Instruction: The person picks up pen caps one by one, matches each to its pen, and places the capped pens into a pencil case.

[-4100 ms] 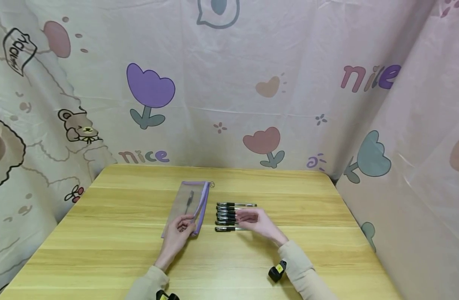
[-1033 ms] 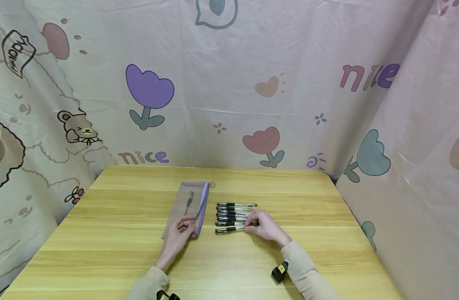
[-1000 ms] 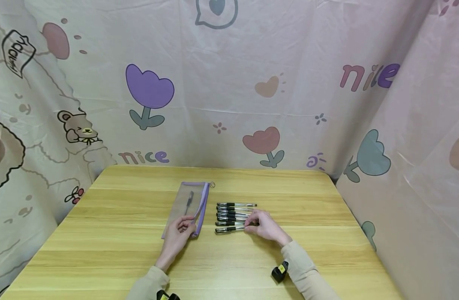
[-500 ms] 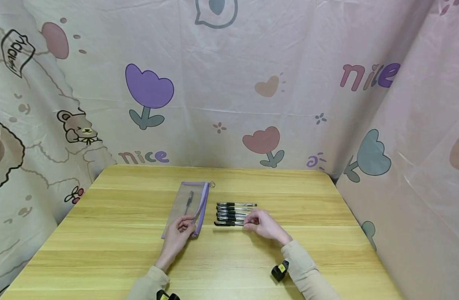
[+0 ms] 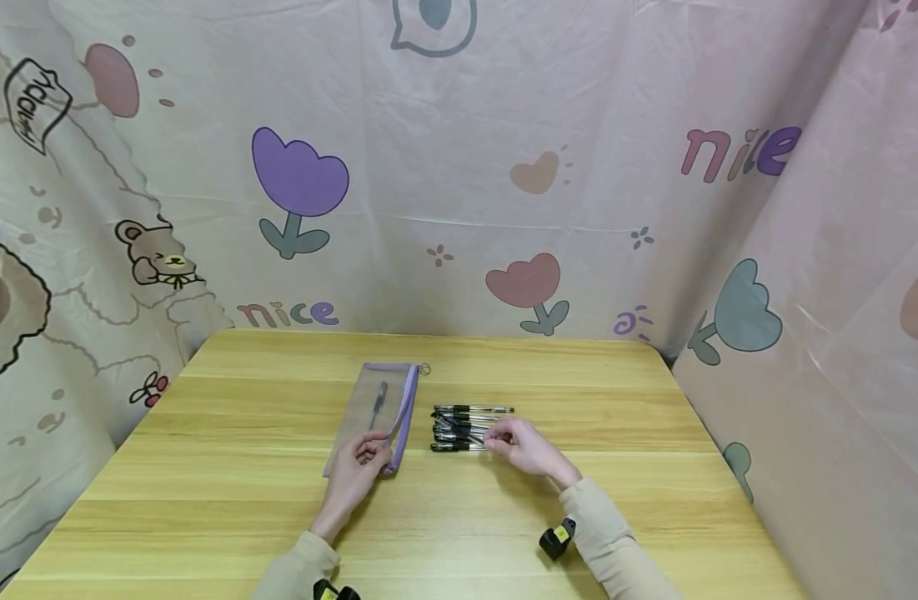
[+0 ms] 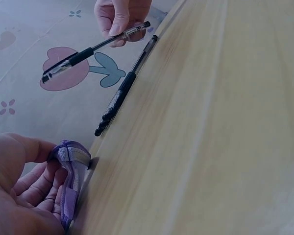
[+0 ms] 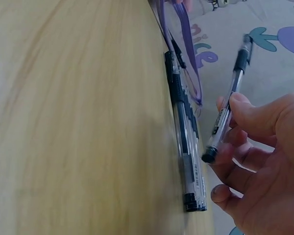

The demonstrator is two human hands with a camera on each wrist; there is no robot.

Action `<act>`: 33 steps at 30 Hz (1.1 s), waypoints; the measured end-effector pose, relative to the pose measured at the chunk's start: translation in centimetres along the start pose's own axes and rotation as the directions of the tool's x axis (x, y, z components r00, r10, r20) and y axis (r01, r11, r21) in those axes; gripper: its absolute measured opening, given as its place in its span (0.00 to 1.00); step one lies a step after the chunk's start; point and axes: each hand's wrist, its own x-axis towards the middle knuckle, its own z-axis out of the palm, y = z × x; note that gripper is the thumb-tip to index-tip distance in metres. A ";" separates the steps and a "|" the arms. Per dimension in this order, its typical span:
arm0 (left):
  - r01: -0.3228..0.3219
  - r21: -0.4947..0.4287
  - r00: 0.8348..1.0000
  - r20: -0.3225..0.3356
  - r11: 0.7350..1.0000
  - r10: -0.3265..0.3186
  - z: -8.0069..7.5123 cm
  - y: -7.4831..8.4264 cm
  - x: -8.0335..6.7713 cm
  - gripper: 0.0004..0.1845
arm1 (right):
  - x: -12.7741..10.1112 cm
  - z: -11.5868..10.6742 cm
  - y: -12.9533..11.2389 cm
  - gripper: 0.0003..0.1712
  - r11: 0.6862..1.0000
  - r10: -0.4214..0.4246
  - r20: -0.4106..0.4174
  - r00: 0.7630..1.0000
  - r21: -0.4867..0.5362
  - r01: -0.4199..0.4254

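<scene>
The left hand [image 5: 357, 471] pinches the pouch [image 5: 359, 396] at its near end, seemingly steadying it, while the right hand [image 5: 526, 450] pinches one pen [image 7: 224, 113] clear of the pen row [image 7: 187, 134].

I see a light wood-grain counter [image 5: 203, 433] before me, its grain running left to right. Beyond its far edge I face a pale printed cloth [image 5: 443, 142]. On the far stretch I see a purple tulip [image 5: 299, 175] toward the left and a reddish tulip [image 5: 524, 282] right of it; leftward, a bear [image 5: 158, 250] and cherries [image 5: 153, 400]; at right, a blue-green tulip [image 5: 747, 307].
</scene>
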 end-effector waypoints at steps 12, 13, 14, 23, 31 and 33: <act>0.000 0.005 1.000 0.001 1.000 0.000 -0.1 0.1 0.0 0.17 | 0.7 0.5 -0.4 0.12 0.983 0.050 0.100 0.994 0.172 -0.067; 0.001 0.001 1.000 0.003 1.000 -0.001 -0.1 0.1 0.0 0.17 | 0.8 0.5 -0.4 0.12 0.981 0.050 0.101 0.994 0.181 -0.068; 0.000 -0.006 1.000 0.005 1.000 0.000 -0.1 0.1 0.0 0.17 | 0.8 0.6 -0.4 0.12 0.981 0.053 0.100 0.994 0.183 -0.070; -0.001 -0.036 1.000 0.018 0.999 0.002 -0.2 0.0 0.0 0.19 | 1.4 1.1 -0.4 0.15 0.911 0.111 0.119 0.987 0.384 -0.149; -0.004 -0.033 1.000 0.019 0.999 0.005 -0.1 0.1 0.0 0.18 | 1.9 1.6 -0.9 0.28 0.814 0.189 0.102 0.977 0.541 -0.214; -0.003 -0.032 1.000 0.019 0.999 0.004 -0.1 0.0 0.0 0.18 | 2.1 1.8 -0.9 0.29 0.793 0.200 0.102 0.974 0.567 -0.222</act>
